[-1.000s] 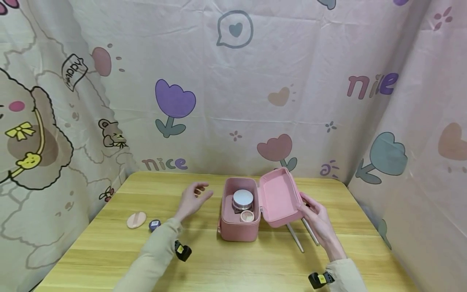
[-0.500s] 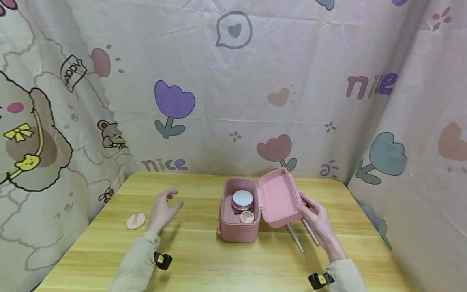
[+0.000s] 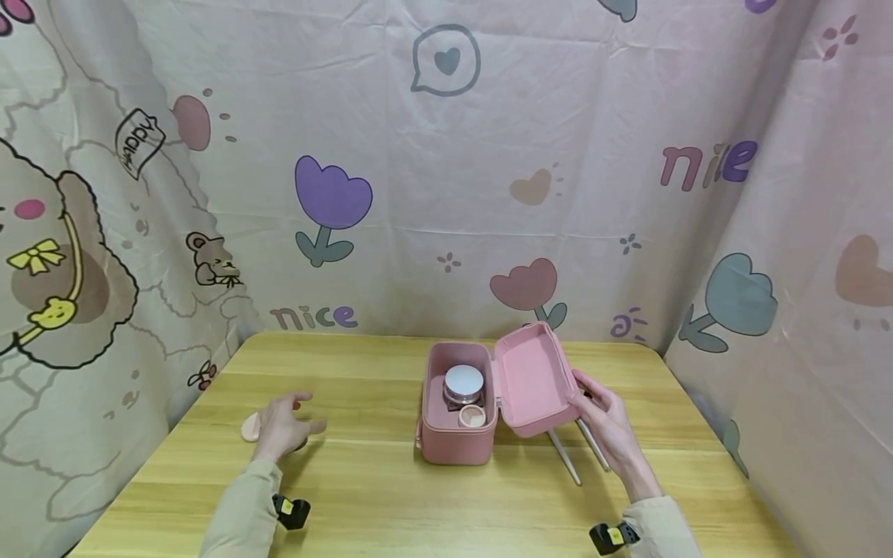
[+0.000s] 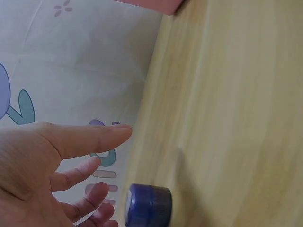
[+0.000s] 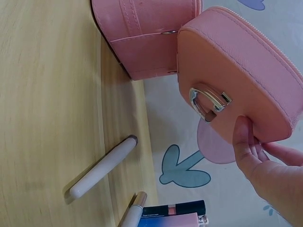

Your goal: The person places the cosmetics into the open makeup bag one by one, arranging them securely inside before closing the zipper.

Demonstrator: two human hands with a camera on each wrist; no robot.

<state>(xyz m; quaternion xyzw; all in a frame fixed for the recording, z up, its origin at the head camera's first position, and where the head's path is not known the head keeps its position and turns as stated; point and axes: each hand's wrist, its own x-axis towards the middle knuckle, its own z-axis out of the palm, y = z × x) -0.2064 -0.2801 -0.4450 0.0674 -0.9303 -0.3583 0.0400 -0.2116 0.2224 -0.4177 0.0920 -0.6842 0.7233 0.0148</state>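
My left hand (image 3: 282,426) hovers at the table's left side with thumb and fingers spread apart, holding nothing. Close to its fingers in the left wrist view stands a small dark blue jar (image 4: 147,205), which the hand mostly hides in the head view. A pale powder puff (image 3: 249,427) lies just left of that hand, partly covered. At the right, my right hand (image 3: 608,422) pinches the edge of the raised lid (image 3: 536,380) of a pink cosmetic case (image 3: 456,447). Inside the case sit a silver-topped round jar (image 3: 463,381) and a smaller round pot (image 3: 472,416).
A white-handled stick, perhaps a brush (image 5: 104,168), lies by the lid, with a second pale handle (image 5: 135,213) beside it. Further along are a black tube (image 5: 175,208) and a blue-pink tube (image 5: 168,220). A printed curtain (image 3: 418,194) hangs behind the wooden table (image 3: 377,504).
My left hand has moved left and toward me, from beside the case to over the blue jar. The right hand and the lid have stayed in place.
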